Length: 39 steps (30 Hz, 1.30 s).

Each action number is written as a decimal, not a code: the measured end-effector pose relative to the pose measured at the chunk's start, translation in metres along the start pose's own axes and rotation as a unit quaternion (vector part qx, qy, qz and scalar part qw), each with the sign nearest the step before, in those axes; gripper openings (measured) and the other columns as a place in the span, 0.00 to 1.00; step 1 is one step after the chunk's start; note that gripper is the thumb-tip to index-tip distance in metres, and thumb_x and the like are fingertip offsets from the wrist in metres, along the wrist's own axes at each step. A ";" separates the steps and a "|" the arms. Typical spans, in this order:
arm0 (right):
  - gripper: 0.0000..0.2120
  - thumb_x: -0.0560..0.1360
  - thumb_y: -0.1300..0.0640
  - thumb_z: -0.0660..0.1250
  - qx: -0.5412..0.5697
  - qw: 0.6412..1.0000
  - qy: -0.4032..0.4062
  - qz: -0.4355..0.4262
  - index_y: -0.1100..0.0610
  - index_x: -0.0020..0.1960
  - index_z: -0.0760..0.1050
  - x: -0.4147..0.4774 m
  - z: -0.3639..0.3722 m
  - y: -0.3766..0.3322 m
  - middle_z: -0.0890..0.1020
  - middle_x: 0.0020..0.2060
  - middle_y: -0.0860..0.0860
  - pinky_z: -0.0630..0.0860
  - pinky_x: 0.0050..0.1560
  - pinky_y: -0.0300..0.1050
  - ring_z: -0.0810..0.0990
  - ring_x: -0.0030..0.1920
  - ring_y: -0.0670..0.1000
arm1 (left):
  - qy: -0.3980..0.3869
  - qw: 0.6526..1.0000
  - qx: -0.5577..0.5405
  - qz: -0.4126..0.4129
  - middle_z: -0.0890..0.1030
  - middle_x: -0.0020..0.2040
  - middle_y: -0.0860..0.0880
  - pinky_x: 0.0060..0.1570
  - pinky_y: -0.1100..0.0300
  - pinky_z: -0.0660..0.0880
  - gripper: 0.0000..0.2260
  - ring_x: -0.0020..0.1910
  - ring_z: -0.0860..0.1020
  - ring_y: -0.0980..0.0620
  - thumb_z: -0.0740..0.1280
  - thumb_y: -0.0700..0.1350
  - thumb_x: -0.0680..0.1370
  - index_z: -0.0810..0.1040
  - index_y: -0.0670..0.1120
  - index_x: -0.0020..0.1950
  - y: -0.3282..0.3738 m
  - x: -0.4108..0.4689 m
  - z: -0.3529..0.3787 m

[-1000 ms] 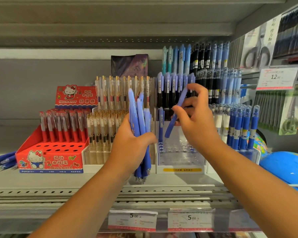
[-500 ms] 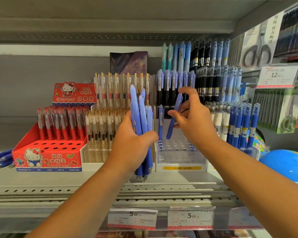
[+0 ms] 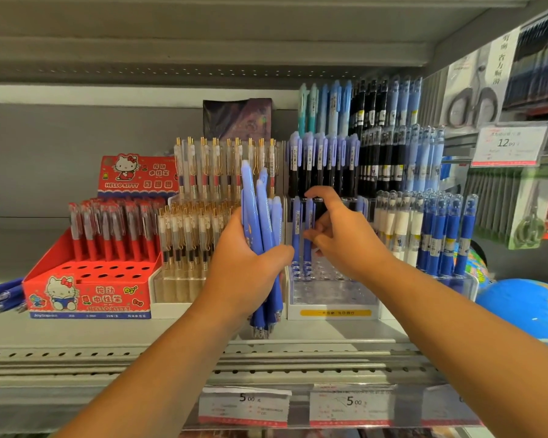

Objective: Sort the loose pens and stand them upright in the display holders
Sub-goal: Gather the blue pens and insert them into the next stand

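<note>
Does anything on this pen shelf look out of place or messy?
A few blue pens lie flat on the shelf at the far left, beside the red Hello Kitty box, while displayed pens stand upright. The left hand grips a pen bundle; the right hand pinches one pen in the clear holder.

a grey metal shelf runs across the view, its front edge a perforated rail with a clear strip of price labels beneath. a plain grey back panel stands behind it, and the underside of the upper shelf closes off the top. past the shelf's right edge hang packs of scissors under a price card, with a blue globe below. the light is soft and even.
</note>
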State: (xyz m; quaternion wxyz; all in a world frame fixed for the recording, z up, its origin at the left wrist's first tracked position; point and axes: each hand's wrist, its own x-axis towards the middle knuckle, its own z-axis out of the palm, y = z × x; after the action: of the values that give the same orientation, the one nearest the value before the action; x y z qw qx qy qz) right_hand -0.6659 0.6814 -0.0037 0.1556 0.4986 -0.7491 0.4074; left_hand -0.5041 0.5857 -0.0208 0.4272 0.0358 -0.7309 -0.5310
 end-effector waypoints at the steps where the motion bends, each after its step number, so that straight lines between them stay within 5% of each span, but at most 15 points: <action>1: 0.30 0.77 0.59 0.69 -0.017 1.000 0.008 -0.008 0.41 0.71 0.60 -0.001 -0.001 -0.001 0.80 0.36 0.51 0.79 0.39 0.41 0.80 0.35 0.46 | -0.002 1.000 0.002 0.003 0.77 0.32 0.60 0.35 0.59 0.77 0.22 0.30 0.77 0.55 0.72 0.39 0.75 0.72 0.65 0.56 0.000 0.000 0.000; 4: 0.28 0.78 0.53 0.69 -0.041 0.996 0.073 -0.025 0.41 0.73 0.61 -0.003 -0.008 -0.008 0.78 0.38 0.46 0.74 0.38 0.35 0.78 0.37 0.42 | -0.002 1.000 0.007 0.008 0.78 0.34 0.64 0.37 0.60 0.76 0.20 0.33 0.79 0.58 0.73 0.42 0.75 0.72 0.65 0.56 0.002 -0.002 0.000; 7: 0.15 0.77 0.52 0.68 0.122 0.987 0.107 -0.015 0.44 0.62 0.71 -0.007 -0.016 -0.021 0.80 0.39 0.48 0.75 0.36 0.38 0.79 0.37 0.44 | 0.006 1.000 0.014 0.015 0.79 0.41 0.61 0.37 0.65 0.76 0.21 0.37 0.80 0.61 0.74 0.44 0.75 0.71 0.66 0.58 0.003 -0.003 0.002; 11: 0.07 0.75 0.54 0.69 0.379 0.923 -0.062 0.000 0.56 0.51 0.80 -0.018 -0.021 -0.041 0.83 0.40 0.53 0.77 0.33 0.47 0.81 0.38 0.51 | -0.002 0.999 -0.001 0.033 0.83 0.45 0.58 0.38 0.70 0.76 0.20 0.43 0.82 0.62 0.75 0.44 0.74 0.72 0.63 0.58 0.006 -0.003 0.005; 17: 0.03 0.76 0.62 0.70 0.383 0.918 -0.098 -0.009 0.54 0.48 0.80 -0.029 -0.014 -0.046 0.83 0.37 0.47 0.79 0.36 0.45 0.81 0.36 0.49 | -0.031 0.999 -0.021 0.033 0.83 0.45 0.61 0.37 0.71 0.77 0.20 0.42 0.83 0.60 0.74 0.42 0.74 0.72 0.62 0.58 0.006 -0.001 0.006; 30: 0.05 0.77 0.64 0.68 0.432 0.899 -0.055 0.038 0.66 0.46 0.80 -0.026 -0.021 -0.045 0.85 0.39 0.60 0.81 0.43 0.48 0.85 0.40 0.56 | 0.008 0.998 -0.052 0.028 0.81 0.54 0.62 0.45 0.70 0.78 0.22 0.51 0.81 0.63 0.75 0.51 0.70 0.70 0.65 0.58 0.009 -0.002 0.004; 35: 0.04 0.78 0.67 0.65 0.455 0.885 0.045 0.087 0.67 0.51 0.77 -0.019 -0.022 -0.042 0.84 0.40 0.62 0.83 0.38 0.49 0.86 0.40 0.61 | 0.036 0.999 -0.019 0.018 0.78 0.34 0.56 0.30 0.64 0.75 0.20 0.28 0.77 0.55 0.69 0.37 0.77 0.73 0.56 0.63 0.002 0.000 -0.001; 39: 0.10 0.79 0.65 0.66 0.352 0.919 0.152 0.093 0.56 0.58 0.74 -0.009 -0.035 -0.031 0.84 0.41 0.56 0.83 0.35 0.46 0.86 0.38 0.54 | 0.036 0.999 0.005 0.019 0.77 0.33 0.58 0.35 0.54 0.79 0.21 0.30 0.76 0.55 0.68 0.37 0.77 0.73 0.65 0.55 0.000 0.002 0.000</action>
State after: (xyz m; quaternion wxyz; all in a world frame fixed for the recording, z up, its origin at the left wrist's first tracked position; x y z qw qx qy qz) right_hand -0.6407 0.7081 0.0268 0.0434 0.3814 -0.5682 0.7279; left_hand -0.5048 0.5849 -0.0195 0.4627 0.0432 -0.7185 -0.5175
